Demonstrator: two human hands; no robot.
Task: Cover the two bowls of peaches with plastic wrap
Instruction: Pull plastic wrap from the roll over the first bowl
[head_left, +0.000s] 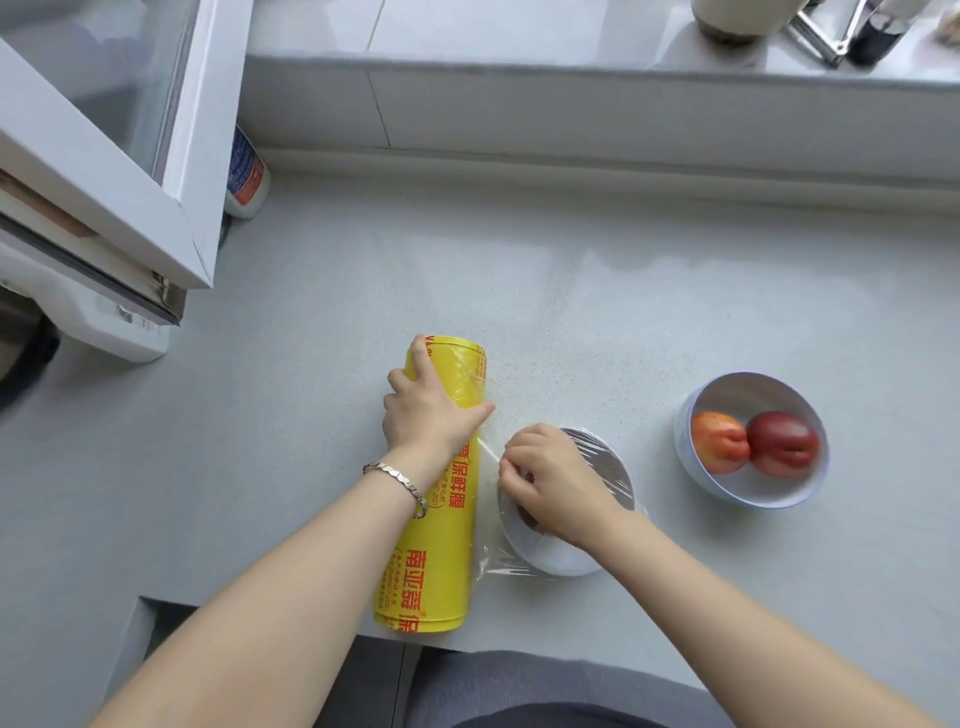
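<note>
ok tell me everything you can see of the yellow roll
The roll is a long yellow cylinder with red print. It lies on its side on the grey counter, near end at the edge. The left hand grips its far half. Clear film runs from it over the near bowl, where the right hand pinches it.

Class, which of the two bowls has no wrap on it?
The far-right bowl, its two peaches showing openly; the near bowl under the right hand has film over it.
</note>
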